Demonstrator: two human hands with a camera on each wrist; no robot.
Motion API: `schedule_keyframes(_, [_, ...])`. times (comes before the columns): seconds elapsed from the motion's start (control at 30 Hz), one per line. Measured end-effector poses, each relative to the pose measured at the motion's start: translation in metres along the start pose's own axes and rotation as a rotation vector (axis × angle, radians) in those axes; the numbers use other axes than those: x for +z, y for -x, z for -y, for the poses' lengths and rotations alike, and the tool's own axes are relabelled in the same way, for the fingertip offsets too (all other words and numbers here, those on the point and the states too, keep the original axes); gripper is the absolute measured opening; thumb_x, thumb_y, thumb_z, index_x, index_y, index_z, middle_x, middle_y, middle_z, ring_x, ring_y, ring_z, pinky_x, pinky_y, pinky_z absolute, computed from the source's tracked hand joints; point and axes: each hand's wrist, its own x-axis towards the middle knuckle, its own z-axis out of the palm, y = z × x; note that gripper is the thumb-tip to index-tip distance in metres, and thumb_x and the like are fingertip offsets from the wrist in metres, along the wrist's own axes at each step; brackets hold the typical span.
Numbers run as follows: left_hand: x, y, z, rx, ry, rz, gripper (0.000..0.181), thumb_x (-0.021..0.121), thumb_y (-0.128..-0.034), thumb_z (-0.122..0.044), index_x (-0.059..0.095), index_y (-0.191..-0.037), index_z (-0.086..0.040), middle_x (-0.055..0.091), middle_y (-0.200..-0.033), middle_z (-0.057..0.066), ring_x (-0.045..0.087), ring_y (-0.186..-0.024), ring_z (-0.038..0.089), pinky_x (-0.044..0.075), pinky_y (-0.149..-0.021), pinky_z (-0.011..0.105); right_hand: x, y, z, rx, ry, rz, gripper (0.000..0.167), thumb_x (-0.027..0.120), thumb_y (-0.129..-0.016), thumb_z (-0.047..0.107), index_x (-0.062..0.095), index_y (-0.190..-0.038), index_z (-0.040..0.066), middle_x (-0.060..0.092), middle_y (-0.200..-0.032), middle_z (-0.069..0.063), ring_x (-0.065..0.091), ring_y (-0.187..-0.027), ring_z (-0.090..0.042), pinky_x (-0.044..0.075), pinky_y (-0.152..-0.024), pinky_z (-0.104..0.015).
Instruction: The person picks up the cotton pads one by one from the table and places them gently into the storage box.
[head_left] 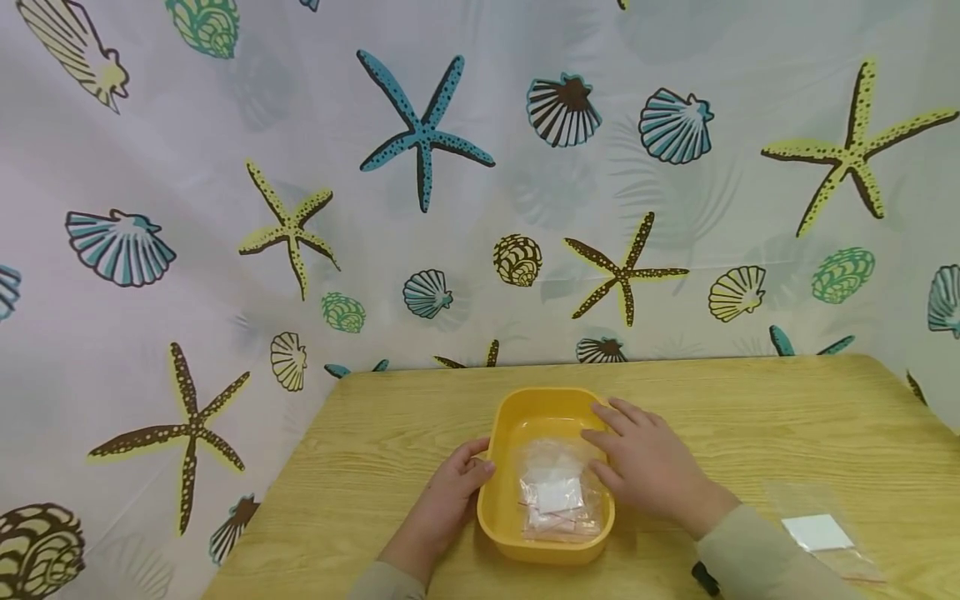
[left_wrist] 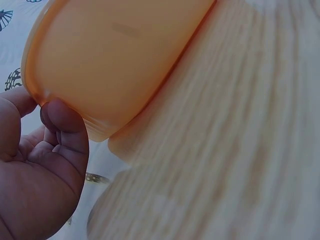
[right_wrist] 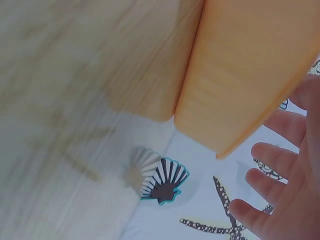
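Note:
A yellow plastic basin (head_left: 510, 517) sits on the wooden table, with several clear zip bags (head_left: 558, 496) holding white pieces piled inside it. My left hand (head_left: 452, 487) pinches the basin's left rim; the left wrist view shows thumb and curled fingers of that hand (left_wrist: 47, 160) on the edge of the orange-looking basin (left_wrist: 120, 55). At the right rim, my right hand (head_left: 648, 462) has its fingers spread, some reaching over the edge. In the right wrist view the fingers of this hand (right_wrist: 280, 175) are apart and grip nothing, close to the basin wall (right_wrist: 240, 75).
Another clear zip bag with a white piece (head_left: 817, 533) lies on the table (head_left: 390, 417) at the right. A small black object (head_left: 705, 577) shows beside the right sleeve. Behind the table hangs a curtain (head_left: 480, 208) printed with starfish and shells.

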Motion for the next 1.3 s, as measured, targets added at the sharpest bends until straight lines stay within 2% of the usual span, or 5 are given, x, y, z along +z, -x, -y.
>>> schedule_keyframes(0.23, [0.001, 0.0, 0.0, 0.008, 0.0, -0.004, 0.051, 0.053, -0.1073, -0.021, 0.037, -0.154, -0.006, 0.059, -0.121, 0.021, 0.065, -0.101, 0.025, 0.058, -0.083, 0.036, -0.009, 0.011, -0.017, 0.039, -0.069, 0.034, 0.04, 0.062, -0.1, 0.037, 0.068, -0.132, 0.014, 0.057, -0.142, -0.012, 0.051, -0.131, -0.036, 0.042, -0.105, -0.056])
schedule_keyframes(0.43, [0.002, 0.002, 0.0, 0.007, 0.006, -0.01, 0.05, 0.053, -0.1072, -0.02, 0.038, -0.153, -0.006, 0.059, -0.12, 0.021, 0.064, -0.103, 0.025, 0.057, -0.084, 0.035, -0.021, 0.026, -0.041, 0.101, -0.18, 0.142, 0.041, 0.058, -0.103, 0.039, 0.066, -0.134, 0.015, 0.062, -0.135, -0.008, 0.056, -0.126, -0.034, 0.044, -0.103, -0.056])
schedule_keyframes(0.8, [0.002, 0.004, -0.003, 0.003, 0.004, -0.009, 0.054, 0.054, -0.107, -0.022, 0.035, -0.155, -0.006, 0.059, -0.119, 0.02, 0.063, -0.103, 0.025, 0.056, -0.086, 0.035, -0.049, 0.078, -0.123, 0.263, -0.592, 0.368, 0.056, 0.054, -0.104, 0.044, 0.055, -0.144, 0.005, 0.057, -0.141, -0.017, 0.049, -0.131, -0.044, 0.043, -0.1, -0.062])
schedule_keyframes(1.07, [0.001, 0.002, -0.002, 0.007, 0.01, -0.002, 0.052, 0.053, -0.1075, -0.02, 0.036, -0.155, -0.006, 0.059, -0.122, 0.021, 0.064, -0.105, 0.026, 0.056, -0.087, 0.036, -0.057, 0.108, -0.185, 0.361, -0.587, 0.455, 0.056, 0.056, -0.104, 0.038, 0.057, -0.139, -0.006, 0.06, -0.134, -0.024, 0.053, -0.124, -0.049, 0.047, -0.095, -0.06])
schedule_keyframes(1.3, [0.001, 0.0, -0.001, 0.012, 0.006, -0.004, 0.052, 0.052, -0.1076, -0.02, 0.036, -0.154, -0.005, 0.059, -0.122, 0.021, 0.064, -0.105, 0.026, 0.056, -0.087, 0.035, -0.056, 0.116, -0.209, 0.445, -0.607, 0.548, 0.047, 0.065, -0.099, 0.025, 0.06, -0.133, -0.007, 0.067, -0.123, -0.019, 0.062, -0.113, -0.037, 0.054, -0.086, -0.049])
